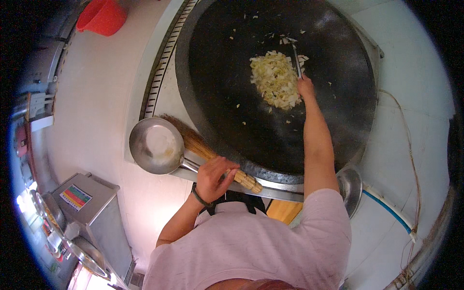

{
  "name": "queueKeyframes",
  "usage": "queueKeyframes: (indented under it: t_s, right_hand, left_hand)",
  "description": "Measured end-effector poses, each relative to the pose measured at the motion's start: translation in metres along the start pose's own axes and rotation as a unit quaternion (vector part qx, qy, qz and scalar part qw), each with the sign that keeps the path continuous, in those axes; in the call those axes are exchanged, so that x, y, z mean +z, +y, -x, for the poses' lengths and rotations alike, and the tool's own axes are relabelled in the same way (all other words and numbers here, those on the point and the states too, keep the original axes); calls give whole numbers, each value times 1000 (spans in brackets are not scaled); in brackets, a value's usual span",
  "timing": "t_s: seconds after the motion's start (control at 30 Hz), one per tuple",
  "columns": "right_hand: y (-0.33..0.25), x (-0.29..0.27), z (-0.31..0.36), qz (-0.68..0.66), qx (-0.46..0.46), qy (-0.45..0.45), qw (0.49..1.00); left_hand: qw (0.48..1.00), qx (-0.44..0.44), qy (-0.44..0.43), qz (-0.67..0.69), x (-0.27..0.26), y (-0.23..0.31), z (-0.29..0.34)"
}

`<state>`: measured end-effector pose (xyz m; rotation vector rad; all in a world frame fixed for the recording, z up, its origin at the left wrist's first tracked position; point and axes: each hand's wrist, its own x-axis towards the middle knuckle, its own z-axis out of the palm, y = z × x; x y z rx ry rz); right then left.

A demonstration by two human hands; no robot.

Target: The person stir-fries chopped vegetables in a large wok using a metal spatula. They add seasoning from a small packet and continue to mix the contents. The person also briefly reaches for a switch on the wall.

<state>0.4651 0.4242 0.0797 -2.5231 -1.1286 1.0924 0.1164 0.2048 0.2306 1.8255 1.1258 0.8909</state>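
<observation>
A large dark wok (232, 116) holds a heap of pale chopped vegetable (275, 79), perhaps cabbage, with a few bits scattered around it. My right hand (305, 88) reaches over the wok, closed on a metal spatula (297, 60) whose blade end is by the far right side of the heap. My left hand (216, 178) is at the wok's near rim, its fingers curled over the handle of a big steel ladle (158, 145). Under the ladle and hand lies a straw wok brush (246, 181), its bound end showing past my fingers.
A metal bowl (350, 189) sits by my right elbow, beside a blue hose (386, 209). A slotted grate (166, 58) runs along the stove's left side. On the floor stand a red bucket (102, 18) at the far left and a steel cabinet (92, 203) at the near left.
</observation>
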Motion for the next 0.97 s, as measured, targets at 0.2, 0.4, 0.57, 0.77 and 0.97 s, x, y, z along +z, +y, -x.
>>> queueKeyframes:
  t_s: [0.2, 0.4, 0.57, 0.77, 0.97]
  right_hand:
    - [91, 15, 41, 304, -108, 8, 946]
    - [171, -38, 152, 213, -102, 69, 969]
    - [213, 4, 181, 104, -55, 51, 992]
    - [164, 37, 267, -191, 27, -34, 981]
    - [164, 60, 318, 178, 47, -3, 983]
  left_hand:
    - [999, -3, 25, 22, -13, 8, 12]
    - [1000, -6, 13, 27, -29, 16, 26]
    - [999, 26, -3, 30, -36, 19, 26]
    - [991, 86, -82, 61, -16, 21, 21]
    - [965, 95, -233, 71, 28, 67, 17]
